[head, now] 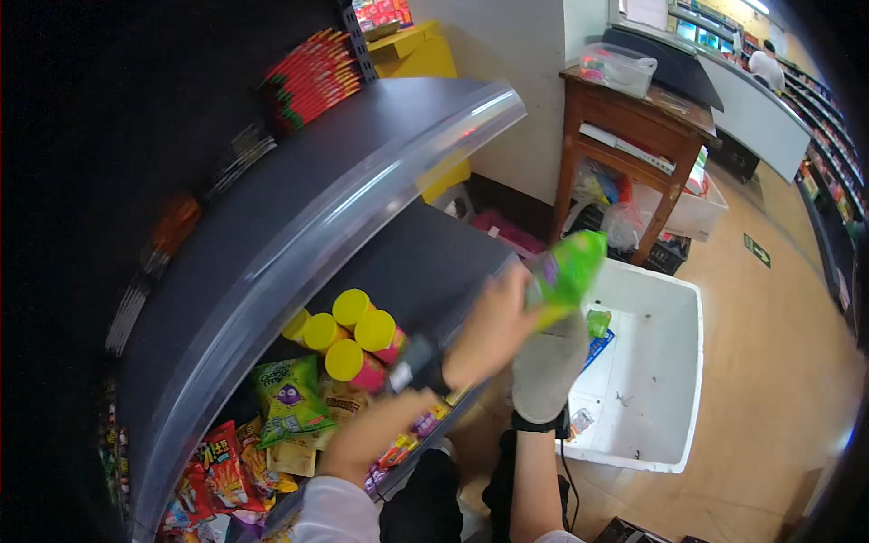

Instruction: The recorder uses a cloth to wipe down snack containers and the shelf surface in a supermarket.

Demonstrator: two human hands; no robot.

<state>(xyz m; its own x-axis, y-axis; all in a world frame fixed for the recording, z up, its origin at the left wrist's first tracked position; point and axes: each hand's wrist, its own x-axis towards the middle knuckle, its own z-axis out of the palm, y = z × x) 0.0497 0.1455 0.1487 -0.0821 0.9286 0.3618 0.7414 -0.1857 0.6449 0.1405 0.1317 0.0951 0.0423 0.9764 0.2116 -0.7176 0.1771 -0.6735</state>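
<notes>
My left hand (492, 322), blurred and with a black band at the wrist, grips a green snack bag (570, 275) above the corner of a white foam box (691, 380). Just below the bag is my right hand (550, 370), covered by what looks like a grey glove; its fingertips are hidden, and whether it touches the bag cannot be told. Inside the box lie a small green packet (599, 323), a blue item (597, 349) and a small clear packet (581, 422). Several yellow-lidded tubs (344, 360) and another green snack bag (290, 400) stand on the lower shelf.
A dark shelf with a clear curved plastic edge (326, 210) arches over the lower shelf. Red and orange snack packs (227, 465) lie at the lower left. Behind the box stands a wooden table (631, 112) holding a clear plastic bin (618, 68). A person (767, 66) is far off.
</notes>
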